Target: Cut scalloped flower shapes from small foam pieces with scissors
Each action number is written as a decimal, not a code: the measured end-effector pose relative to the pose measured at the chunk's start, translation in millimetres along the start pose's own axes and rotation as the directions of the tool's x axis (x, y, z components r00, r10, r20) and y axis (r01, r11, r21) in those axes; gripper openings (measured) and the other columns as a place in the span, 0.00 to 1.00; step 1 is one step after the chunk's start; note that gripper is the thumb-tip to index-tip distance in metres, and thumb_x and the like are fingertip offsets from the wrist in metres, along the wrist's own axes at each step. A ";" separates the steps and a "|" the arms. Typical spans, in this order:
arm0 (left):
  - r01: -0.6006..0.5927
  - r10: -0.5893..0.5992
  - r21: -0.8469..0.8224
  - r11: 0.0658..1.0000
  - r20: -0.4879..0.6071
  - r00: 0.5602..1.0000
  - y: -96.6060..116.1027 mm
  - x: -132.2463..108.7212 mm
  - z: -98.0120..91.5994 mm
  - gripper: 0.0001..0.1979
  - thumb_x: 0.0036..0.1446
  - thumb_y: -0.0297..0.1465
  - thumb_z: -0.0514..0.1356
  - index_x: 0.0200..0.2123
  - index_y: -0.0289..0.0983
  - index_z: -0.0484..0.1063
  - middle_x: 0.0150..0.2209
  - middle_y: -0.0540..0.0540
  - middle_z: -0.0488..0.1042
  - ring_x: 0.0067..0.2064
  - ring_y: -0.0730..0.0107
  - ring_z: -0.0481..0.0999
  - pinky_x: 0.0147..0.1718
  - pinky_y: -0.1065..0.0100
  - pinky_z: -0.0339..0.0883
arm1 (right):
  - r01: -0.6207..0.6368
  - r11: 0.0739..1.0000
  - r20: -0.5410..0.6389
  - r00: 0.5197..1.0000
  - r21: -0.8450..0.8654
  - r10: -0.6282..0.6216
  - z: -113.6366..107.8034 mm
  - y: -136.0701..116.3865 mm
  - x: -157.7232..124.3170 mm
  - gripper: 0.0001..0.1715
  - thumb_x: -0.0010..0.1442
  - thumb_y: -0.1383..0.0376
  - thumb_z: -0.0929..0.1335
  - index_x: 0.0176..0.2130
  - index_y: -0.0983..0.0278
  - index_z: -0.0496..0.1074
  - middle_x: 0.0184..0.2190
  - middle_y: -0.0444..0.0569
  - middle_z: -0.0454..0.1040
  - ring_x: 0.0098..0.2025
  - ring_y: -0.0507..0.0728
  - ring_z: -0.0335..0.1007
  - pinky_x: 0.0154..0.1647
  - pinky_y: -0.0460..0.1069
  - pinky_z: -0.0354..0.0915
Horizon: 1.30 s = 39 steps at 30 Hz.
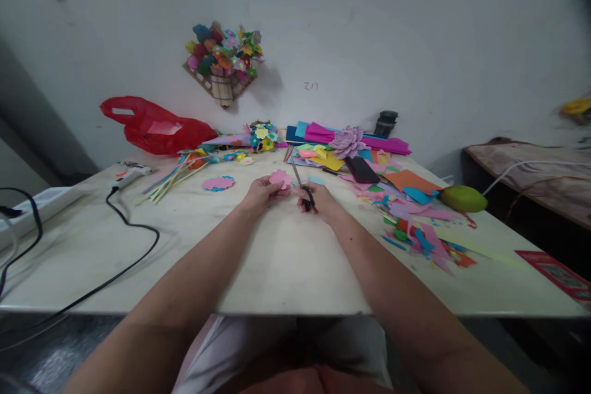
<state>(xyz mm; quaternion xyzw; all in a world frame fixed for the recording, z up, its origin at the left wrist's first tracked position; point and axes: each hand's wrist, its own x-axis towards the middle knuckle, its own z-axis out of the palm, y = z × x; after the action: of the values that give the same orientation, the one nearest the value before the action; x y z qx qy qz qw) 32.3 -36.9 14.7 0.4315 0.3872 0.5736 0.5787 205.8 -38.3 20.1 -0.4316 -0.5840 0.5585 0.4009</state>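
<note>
Between the left and right edges of a white table (290, 265), the left hand (264, 194) pinches a pink scalloped cutout (279, 178); beside it, the right hand (322, 201) grips black-handled scissors (296, 173), blades toward the far edge

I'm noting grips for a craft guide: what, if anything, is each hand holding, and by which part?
The left hand holds a pink flower cutout by its lower edge; the right hand holds scissors by the black handles.
</note>
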 end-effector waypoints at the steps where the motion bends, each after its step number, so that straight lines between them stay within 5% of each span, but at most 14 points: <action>1: 0.005 -0.005 -0.010 1.000 -0.003 1.000 0.5 -0.5 0.5 0.13 0.40 0.28 0.71 0.30 0.30 0.74 0.29 0.39 0.78 0.27 0.67 0.77 0.30 0.67 0.72 | 0.002 1.000 0.014 1.000 -0.014 -0.002 -0.7 0.1 -0.3 0.15 0.53 0.57 0.71 0.33 0.66 0.68 0.17 0.43 0.70 0.13 0.47 0.63 0.09 0.41 0.45; 19: -0.061 0.058 -0.118 0.991 -0.031 0.998 1.1 1.8 4.9 0.08 0.41 0.24 0.68 0.28 0.27 0.75 0.27 0.39 0.78 0.28 0.66 0.77 0.33 0.64 0.74 | 0.019 0.993 0.224 0.975 -0.116 0.007 -12.4 2.8 2.1 0.17 0.56 0.55 0.70 0.31 0.67 0.68 0.19 0.44 0.72 0.14 0.47 0.65 0.08 0.41 0.48; 39: -0.067 0.040 -0.245 0.967 -0.113 0.993 -2.9 4.7 12.0 0.05 0.45 0.17 0.63 0.28 0.28 0.75 0.29 0.40 0.78 0.30 0.70 0.78 0.33 0.72 0.74 | 0.043 0.984 0.169 0.985 -0.174 -0.013 -5.9 6.7 4.3 0.13 0.59 0.57 0.67 0.31 0.66 0.67 0.17 0.41 0.70 0.13 0.46 0.62 0.09 0.41 0.48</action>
<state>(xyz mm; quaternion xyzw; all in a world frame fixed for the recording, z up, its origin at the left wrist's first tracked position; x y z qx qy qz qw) 44.7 -32.8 16.2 0.3344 0.3311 0.6553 0.5909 210.5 -32.4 13.6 -0.4086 -0.6690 0.5330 0.3184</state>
